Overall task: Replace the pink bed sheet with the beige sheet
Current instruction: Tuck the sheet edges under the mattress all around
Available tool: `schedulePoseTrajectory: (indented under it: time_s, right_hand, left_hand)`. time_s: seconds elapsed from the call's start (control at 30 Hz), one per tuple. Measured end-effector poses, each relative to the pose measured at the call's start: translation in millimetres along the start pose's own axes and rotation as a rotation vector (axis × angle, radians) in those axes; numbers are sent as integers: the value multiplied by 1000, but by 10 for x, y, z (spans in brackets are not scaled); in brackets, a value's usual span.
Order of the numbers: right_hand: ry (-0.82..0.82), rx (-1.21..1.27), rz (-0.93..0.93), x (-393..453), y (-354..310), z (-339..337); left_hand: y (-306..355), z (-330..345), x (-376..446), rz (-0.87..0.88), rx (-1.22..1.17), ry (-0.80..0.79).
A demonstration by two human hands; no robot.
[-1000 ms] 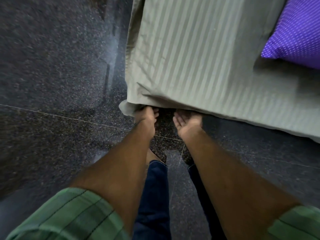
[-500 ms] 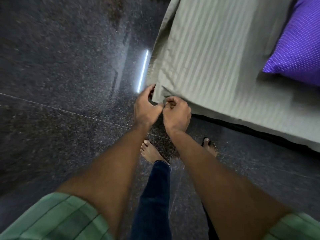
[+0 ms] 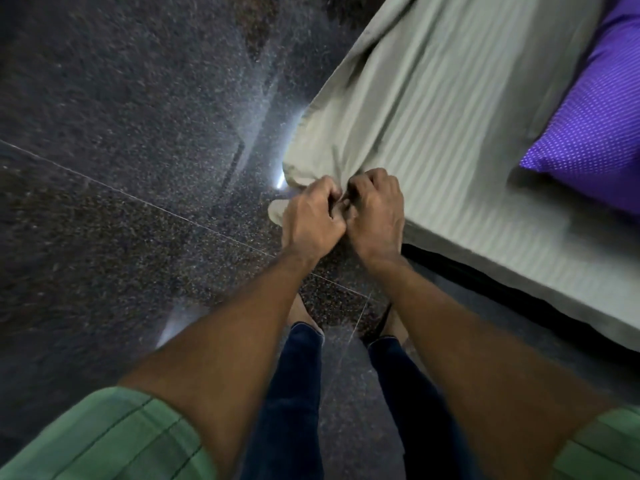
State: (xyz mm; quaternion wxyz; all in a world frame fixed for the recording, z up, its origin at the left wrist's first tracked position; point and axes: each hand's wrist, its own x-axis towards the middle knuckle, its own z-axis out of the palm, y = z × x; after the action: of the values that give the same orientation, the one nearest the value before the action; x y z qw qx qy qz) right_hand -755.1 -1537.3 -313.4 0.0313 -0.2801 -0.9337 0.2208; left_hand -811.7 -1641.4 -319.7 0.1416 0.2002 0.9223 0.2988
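Observation:
A beige striped sheet (image 3: 433,133) covers the mattress at the upper right, and its near corner is bunched into folds. My left hand (image 3: 311,220) and my right hand (image 3: 375,213) are side by side at that corner, knuckles up, both closed on the gathered cloth. A small flap of the sheet sticks out to the left of my left hand. No pink sheet is in view.
A purple dotted pillow (image 3: 595,126) lies on the bed at the right edge. A dark gap (image 3: 485,289) runs under the mattress edge. Dark speckled floor (image 3: 121,168) fills the left, with a bright light reflection near the bed corner. My bare feet stand below my hands.
My hands came out from under the mattress edge, rose to the corner and closed on the sheet. The corner cloth is now more bunched, and the view has shifted left.

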Motion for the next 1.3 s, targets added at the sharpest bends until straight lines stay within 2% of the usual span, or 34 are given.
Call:
schedulePoseTrajectory:
  time_s: [0.13, 0.23, 0.33, 0.4, 0.5, 0.57, 0.63, 0.73, 0.83, 0.93, 1.0, 1.07, 1.17, 1.23, 1.3]
  right_hand:
    - [-94, -42, -122, 29, 256, -178]
    - [-180, -58, -232, 16, 366, -257]
    - [-231, -107, -331, 64, 444, -260]
    - [-255, -176, -406, 108, 471, -242]
    - [-288, -318, -502, 181, 485, -193]
    - [-296, -365, -558, 260, 479, -168]
    - [-352, -381, -612, 410, 460, -146]
    - [-423, -325, -608, 669, 361, -205]
    - [-326, -184, -570, 853, 252, -313]
    - [-320, -256, -690, 884, 322, -261]
    - [-363, -344, -772, 872, 449, -163]
    - [-394, -443, -778, 894, 525, -106]
    - [-513, -575, -693, 1052, 408, -130]
    - [-646, -645, -581, 1199, 215, -120]
    - [-684, -524, -453, 1317, 36, -181]
  left_hand:
    - [154, 243, -162, -178, -228, -210]
    - [217, 369, -208, -276, -325, -241]
    - [267, 401, -266, -358, -277, -242]
    - [280, 378, -309, -386, -193, -162]
    - [301, 326, -362, -453, -206, 84]
    - [304, 311, -359, -407, -206, 152]
    - [316, 336, -348, -344, -222, 78]
    - [335, 400, -307, -342, -398, -118]
    - [288, 493, -157, -442, -454, -248]
    - [262, 534, 58, -577, -416, -298]
    - [285, 483, 87, -610, -207, -226]
    - [323, 390, -27, -604, 51, -32]
    - [314, 356, -258, -381, 6, 214]
    - [237, 425, -306, -185, -3, 175]
    - [182, 464, -250, -140, -51, 20]
